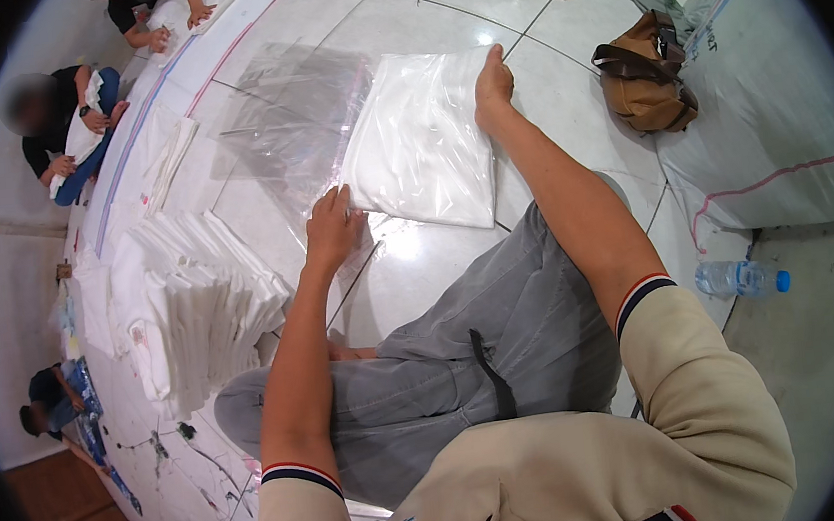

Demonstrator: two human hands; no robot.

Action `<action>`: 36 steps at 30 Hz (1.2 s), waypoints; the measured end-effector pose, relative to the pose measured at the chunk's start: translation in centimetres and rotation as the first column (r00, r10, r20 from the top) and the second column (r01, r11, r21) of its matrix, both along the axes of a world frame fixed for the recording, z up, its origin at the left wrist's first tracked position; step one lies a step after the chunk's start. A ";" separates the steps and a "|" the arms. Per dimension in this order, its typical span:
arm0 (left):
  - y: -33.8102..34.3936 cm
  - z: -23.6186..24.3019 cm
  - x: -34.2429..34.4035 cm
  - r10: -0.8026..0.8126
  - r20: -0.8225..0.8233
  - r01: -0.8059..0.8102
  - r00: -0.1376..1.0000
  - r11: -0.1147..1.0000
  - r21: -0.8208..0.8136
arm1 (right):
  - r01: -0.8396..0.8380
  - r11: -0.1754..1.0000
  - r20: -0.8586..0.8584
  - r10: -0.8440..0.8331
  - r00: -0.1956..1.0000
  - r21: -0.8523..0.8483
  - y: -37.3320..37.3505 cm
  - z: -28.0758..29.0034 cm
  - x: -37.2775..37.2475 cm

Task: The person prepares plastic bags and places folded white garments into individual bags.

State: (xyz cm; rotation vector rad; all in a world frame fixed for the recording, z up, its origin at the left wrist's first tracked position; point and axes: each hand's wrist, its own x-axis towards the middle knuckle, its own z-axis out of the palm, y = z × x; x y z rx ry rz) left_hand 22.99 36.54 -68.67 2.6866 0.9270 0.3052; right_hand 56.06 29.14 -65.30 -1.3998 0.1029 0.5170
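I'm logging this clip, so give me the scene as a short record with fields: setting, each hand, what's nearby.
Setting: person seated on a white tiled floor
Left hand: left hand flat on the near corner of the bagged white cloth
Right hand: right hand pressing the bag's far edge
Beside bag: empty clear plastic bags to its left
Left side: stack of folded white cloths
Right side: brown bag, large white sack, water bottle
Others: people working at upper left
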 end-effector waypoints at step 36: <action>-2.6 2.7 0.1 0.029 -0.115 -0.045 0.993 0.990 -0.137 | -0.209 -0.006 0.127 0.777 -0.616 -0.978 -6.5 0.0 -13.6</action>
